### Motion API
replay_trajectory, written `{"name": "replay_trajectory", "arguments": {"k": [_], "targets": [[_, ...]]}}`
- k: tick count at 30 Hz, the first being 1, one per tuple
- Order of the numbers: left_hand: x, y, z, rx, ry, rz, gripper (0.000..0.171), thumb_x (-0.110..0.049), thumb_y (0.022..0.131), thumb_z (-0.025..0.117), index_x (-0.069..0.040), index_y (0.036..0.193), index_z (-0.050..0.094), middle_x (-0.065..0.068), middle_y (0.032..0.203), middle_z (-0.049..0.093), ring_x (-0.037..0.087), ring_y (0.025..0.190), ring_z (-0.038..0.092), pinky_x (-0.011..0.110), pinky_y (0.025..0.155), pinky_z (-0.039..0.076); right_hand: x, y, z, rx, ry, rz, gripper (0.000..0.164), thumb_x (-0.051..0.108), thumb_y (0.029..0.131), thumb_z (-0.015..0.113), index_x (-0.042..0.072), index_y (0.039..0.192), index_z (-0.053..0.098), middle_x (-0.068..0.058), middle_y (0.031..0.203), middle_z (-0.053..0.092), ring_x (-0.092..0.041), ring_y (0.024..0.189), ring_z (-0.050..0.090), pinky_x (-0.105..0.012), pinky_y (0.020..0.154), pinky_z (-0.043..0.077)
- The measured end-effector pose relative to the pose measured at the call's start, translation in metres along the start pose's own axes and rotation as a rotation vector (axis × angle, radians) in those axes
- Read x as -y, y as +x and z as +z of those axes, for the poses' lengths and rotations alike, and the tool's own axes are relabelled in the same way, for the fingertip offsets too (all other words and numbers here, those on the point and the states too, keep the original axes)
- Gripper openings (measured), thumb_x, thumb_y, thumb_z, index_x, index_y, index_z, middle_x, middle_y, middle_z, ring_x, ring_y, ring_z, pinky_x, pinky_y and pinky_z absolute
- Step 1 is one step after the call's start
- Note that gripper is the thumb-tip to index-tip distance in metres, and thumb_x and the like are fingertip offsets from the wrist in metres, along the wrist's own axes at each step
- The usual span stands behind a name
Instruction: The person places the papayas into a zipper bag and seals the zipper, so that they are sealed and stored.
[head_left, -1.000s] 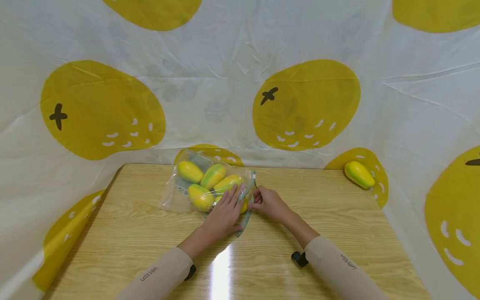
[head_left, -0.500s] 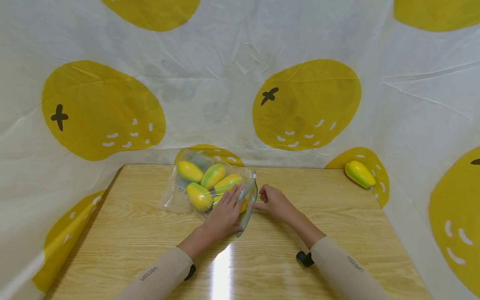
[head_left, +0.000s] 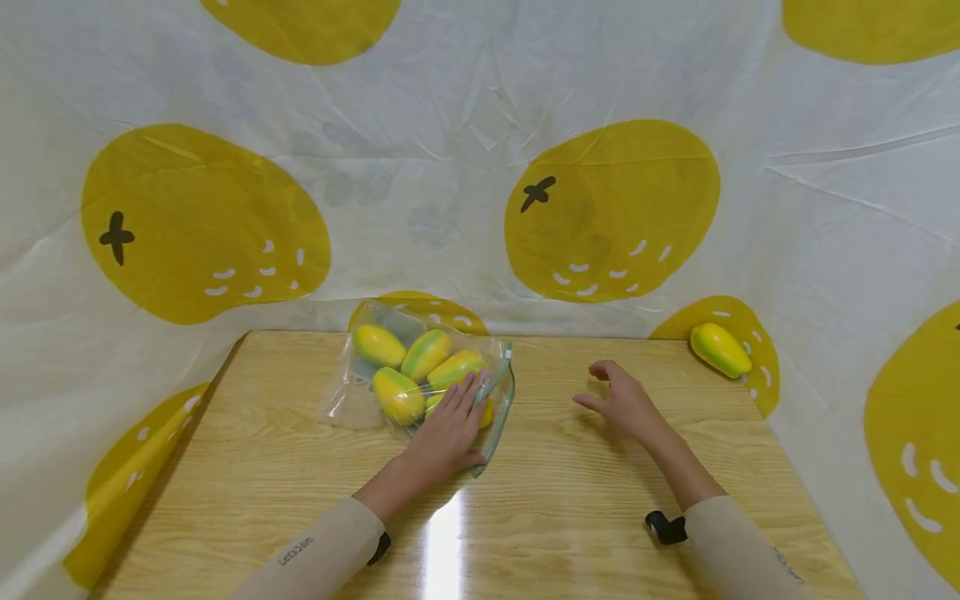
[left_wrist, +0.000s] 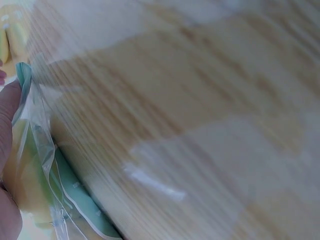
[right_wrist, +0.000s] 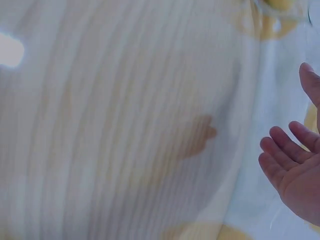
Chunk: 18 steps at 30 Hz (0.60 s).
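Observation:
A clear zip bag with a green strip along its mouth lies on its side at the back left of the table, the mouth facing right. Inside are several yellow-green mangoes. My left hand rests on the bag near its mouth, fingers stretched over the mangoes and partly hiding them. In the left wrist view the thumb touches the green strip. To the right of the bag, my right hand is in the air, fingers spread and holding nothing. One loose mango lies at the back right corner.
The wood-grain table ends at the back against a white cloth printed with large yellow fruit. More of that cloth hangs on the left and right. Bare tabletop lies between the bag and the loose mango.
My right hand has let go of the bag's mouth and moved right, its fingers spreading. The left hand has stayed on the bag. The mouth edge now bows a little to the right.

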<state>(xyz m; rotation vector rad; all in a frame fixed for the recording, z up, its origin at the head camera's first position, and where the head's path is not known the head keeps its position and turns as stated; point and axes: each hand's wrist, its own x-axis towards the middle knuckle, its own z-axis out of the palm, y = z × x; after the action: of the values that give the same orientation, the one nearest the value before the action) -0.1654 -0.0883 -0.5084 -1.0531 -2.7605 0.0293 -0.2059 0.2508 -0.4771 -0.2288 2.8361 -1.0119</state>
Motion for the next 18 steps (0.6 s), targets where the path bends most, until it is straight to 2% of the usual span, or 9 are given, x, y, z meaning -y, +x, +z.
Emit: {"name": "replay_trajectory", "arguments": {"k": [6,12,15,18], "targets": [[0.000,0.001,0.001,0.001,-0.008,-0.003,0.105,-0.064,0.078,0.081,-0.001,0.152,0.042,0.025,0.172,0.006,0.039,0.160,0.014,0.048,0.129,0.021,-0.033,-0.001,-0.039,-0.070,-0.046,0.047,0.083,0.046,0.097,0.071,-0.008,0.151,0.037,-0.036,0.154,0.040,-0.055,0.141,0.038,-0.069,0.112,0.036],[0.002,0.002,0.003,-0.013,-0.007,0.001,0.106,-0.064,0.077,0.081,0.000,0.151,0.042,0.025,0.172,0.006,0.040,0.159,0.016,0.049,0.128,0.023,-0.068,0.002,-0.081,-0.087,-0.063,0.108,0.096,0.053,0.100,0.063,-0.011,0.158,0.021,-0.042,0.158,0.025,-0.062,0.143,0.027,-0.075,0.110,0.031],[0.002,0.001,0.004,-0.014,-0.014,-0.001,0.105,-0.065,0.076,0.081,0.000,0.150,0.043,0.025,0.172,0.006,0.040,0.159,0.016,0.049,0.128,0.023,-0.086,0.003,-0.097,-0.110,-0.081,0.119,0.098,0.050,0.100,0.064,-0.016,0.157,0.017,-0.045,0.157,0.021,-0.064,0.143,0.024,-0.076,0.109,0.029],[0.002,-0.001,0.005,-0.020,-0.026,-0.004,0.106,-0.064,0.076,0.082,0.000,0.150,0.043,0.025,0.172,0.007,0.040,0.159,0.015,0.049,0.128,0.024,-0.101,0.005,-0.109,-0.173,-0.109,0.142,0.100,0.048,0.099,0.066,-0.018,0.155,0.017,-0.047,0.155,0.022,-0.065,0.140,0.024,-0.077,0.108,0.029]]}}
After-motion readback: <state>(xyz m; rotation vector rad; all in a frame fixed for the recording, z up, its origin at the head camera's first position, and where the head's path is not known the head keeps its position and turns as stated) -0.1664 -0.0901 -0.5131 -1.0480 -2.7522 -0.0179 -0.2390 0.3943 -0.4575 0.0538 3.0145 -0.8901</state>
